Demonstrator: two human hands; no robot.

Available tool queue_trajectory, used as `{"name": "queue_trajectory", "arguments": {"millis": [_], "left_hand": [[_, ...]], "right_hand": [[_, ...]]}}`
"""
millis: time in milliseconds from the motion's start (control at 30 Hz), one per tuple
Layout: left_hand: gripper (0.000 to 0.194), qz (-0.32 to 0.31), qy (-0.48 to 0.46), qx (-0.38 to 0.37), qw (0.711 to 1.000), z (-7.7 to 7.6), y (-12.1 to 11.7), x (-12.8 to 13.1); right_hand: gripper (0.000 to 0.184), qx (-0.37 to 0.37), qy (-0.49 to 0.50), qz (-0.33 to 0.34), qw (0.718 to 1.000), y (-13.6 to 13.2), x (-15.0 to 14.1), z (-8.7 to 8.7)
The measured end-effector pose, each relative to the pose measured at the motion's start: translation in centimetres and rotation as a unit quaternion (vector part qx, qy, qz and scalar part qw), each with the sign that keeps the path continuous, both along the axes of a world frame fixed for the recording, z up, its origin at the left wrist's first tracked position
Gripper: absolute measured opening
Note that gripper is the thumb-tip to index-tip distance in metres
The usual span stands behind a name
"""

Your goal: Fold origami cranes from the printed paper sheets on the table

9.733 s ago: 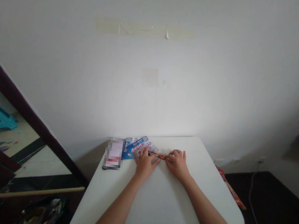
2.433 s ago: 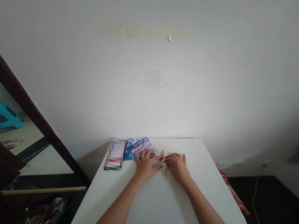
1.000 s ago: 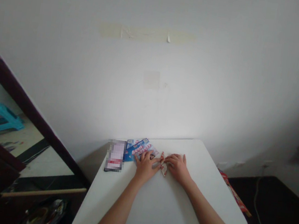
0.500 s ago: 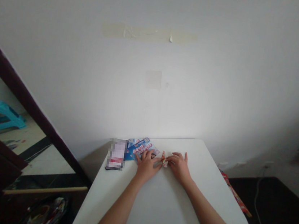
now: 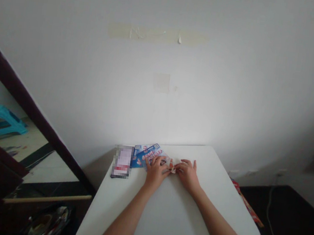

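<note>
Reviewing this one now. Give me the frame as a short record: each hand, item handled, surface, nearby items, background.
Left hand: fingertips at the small piece; exact grip unclear
Right hand: fingertips at the same piece, opposite side
Item handled: small, orange and whitish; material unclear
Surface: white table
Nearby: overlapping blue leaflets; pixelated phone-like object
Background: pale wall, yellowish strip

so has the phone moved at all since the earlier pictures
No: the phone shows no visible shift either way, lying at the same back left corner of the white table.
</note>
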State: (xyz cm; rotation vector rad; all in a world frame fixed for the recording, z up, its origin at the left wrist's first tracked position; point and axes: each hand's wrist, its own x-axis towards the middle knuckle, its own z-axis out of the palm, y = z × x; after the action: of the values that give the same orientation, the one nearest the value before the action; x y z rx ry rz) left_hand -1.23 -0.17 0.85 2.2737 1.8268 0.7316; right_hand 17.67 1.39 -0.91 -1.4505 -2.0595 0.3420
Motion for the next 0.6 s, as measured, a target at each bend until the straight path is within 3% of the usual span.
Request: {"name": "queue_trajectory", "arguments": {"millis": [600], "left_hand": [[0.01,0.041,-0.033,-0.015,0.999,-0.03,0.1,0.34]], "right_hand": [[0.02,0.005,0.01,-0.002,1.0,-0.16,-0.09,0.03]]}}
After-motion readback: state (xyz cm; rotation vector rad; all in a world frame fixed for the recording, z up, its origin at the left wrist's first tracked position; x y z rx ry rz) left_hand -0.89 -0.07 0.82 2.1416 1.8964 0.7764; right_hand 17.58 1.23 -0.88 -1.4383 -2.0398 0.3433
